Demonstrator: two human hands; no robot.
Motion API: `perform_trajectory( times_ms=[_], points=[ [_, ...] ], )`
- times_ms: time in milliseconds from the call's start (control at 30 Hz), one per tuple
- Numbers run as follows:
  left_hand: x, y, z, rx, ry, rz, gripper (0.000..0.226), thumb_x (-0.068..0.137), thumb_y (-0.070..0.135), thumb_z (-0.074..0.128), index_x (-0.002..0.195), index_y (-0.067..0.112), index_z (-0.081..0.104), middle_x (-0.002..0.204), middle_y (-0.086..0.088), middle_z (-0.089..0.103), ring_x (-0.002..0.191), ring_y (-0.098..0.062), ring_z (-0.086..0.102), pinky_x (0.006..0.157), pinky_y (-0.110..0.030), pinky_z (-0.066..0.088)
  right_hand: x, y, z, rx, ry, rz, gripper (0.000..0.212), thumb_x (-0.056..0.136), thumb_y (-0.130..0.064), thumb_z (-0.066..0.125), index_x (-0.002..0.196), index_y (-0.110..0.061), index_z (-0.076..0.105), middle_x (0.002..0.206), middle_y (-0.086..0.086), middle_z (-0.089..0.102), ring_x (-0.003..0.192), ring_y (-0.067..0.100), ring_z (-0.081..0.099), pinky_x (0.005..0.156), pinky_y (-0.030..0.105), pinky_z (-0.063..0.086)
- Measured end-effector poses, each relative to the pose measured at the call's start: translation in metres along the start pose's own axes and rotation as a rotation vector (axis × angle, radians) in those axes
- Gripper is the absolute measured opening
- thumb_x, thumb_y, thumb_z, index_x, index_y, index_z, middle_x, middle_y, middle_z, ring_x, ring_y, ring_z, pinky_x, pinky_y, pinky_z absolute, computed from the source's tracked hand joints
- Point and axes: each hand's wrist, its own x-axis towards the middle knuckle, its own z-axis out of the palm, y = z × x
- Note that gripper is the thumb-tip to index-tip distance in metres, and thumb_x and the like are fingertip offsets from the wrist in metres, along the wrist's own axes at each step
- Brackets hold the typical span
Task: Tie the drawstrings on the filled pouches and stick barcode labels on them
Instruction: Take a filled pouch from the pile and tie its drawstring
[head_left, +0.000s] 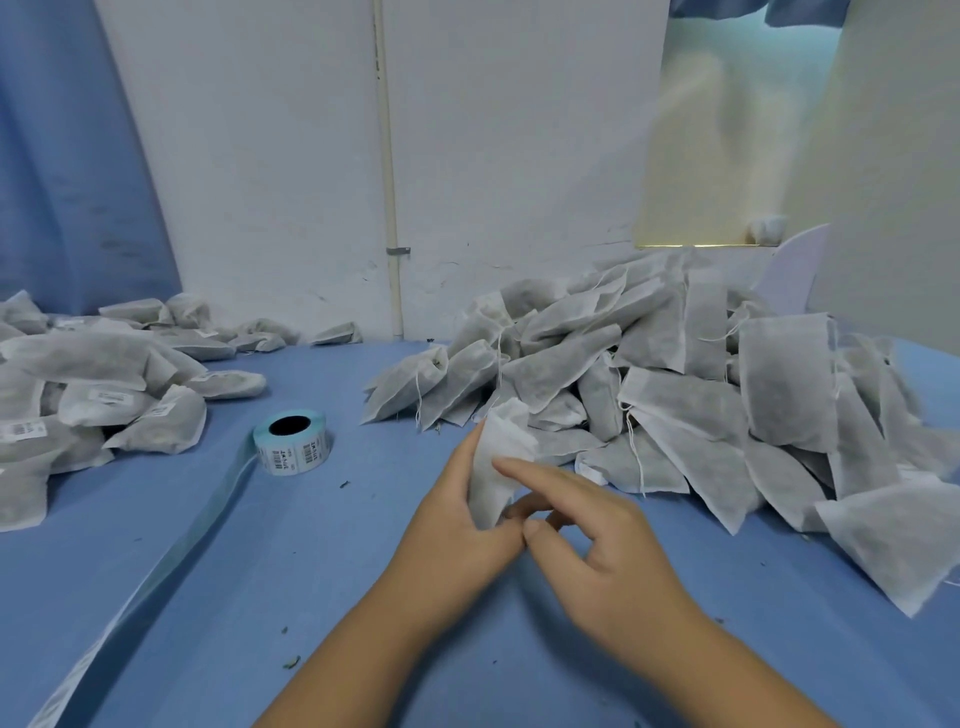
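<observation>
My left hand (457, 525) grips a white fabric pouch (501, 457), held upright above the blue table in the middle of the view. My right hand (587, 530) works at the pouch's lower end, its forefinger lying across the fabric and its thumb meeting the left thumb; whether a drawstring is pinched there I cannot tell. A roll of barcode labels (292, 441) stands to the left, with its blue backing strip (156, 566) trailing toward the near left edge.
A large heap of filled pouches (701, 384) with loose drawstrings fills the right side. A pile of labelled pouches (93, 395) lies at the far left. White wall panels and a blue curtain (62, 156) stand behind the blue table (322, 587).
</observation>
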Motion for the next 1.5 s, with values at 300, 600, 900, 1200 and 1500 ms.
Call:
perform_trajectory(
  times_ms=[300,600,900,1200,1500],
  points=[
    [-0.001,0.018,-0.007,-0.378,0.087,-0.262,0.031,0.091,0.016,0.046,0.102,0.003,0.072,0.097,-0.019,0.075,0.081,-0.025,0.073,0.065,-0.029,0.057,0.007,-0.003,-0.013,0.258,0.276,0.179,0.032,0.084,-0.013,0.061,0.090,-0.043,0.070,0.091,-0.015,0.069,0.084,0.007,0.064,0.077,0.028,0.051],
    [-0.008,0.029,-0.001,-0.541,-0.045,-0.414,0.038,0.087,0.015,0.042,0.104,-0.012,0.062,0.076,-0.022,0.067,0.057,-0.029,0.062,0.052,-0.030,0.054,0.014,0.000,-0.019,0.287,0.082,0.409,0.058,0.066,-0.059,0.060,0.121,-0.040,0.057,0.117,-0.013,0.064,0.101,0.000,0.062,0.097,0.032,0.048],
    [-0.006,0.028,-0.005,-0.420,-0.033,-0.460,0.031,0.090,0.020,0.047,0.098,-0.006,0.060,0.074,-0.017,0.069,0.052,-0.026,0.060,0.051,-0.030,0.052,0.015,0.005,-0.030,0.336,0.151,0.360,0.024,0.092,-0.016,0.062,0.074,-0.024,0.076,0.072,-0.002,0.072,0.064,0.006,0.063,0.065,0.020,0.052],
    [-0.004,0.033,-0.017,-0.337,-0.032,-0.486,0.030,0.089,0.022,0.053,0.092,-0.005,0.067,0.067,-0.016,0.068,0.045,-0.023,0.058,0.044,-0.026,0.047,0.018,0.013,-0.049,0.628,-0.050,0.649,0.021,0.087,-0.019,0.062,0.071,-0.011,0.073,0.051,0.002,0.043,0.038,0.012,0.030,0.040,0.022,0.029],
    [-0.009,0.035,-0.029,-0.056,-0.220,-0.460,0.023,0.072,0.042,0.067,0.072,0.020,0.072,0.072,-0.002,0.071,0.054,-0.011,0.061,0.051,-0.019,0.045,0.019,0.009,-0.060,0.623,-0.211,0.729,0.028,0.079,-0.027,0.067,0.055,-0.016,0.058,0.049,-0.005,0.018,0.041,0.009,0.012,0.039,0.016,0.014]
  ],
)
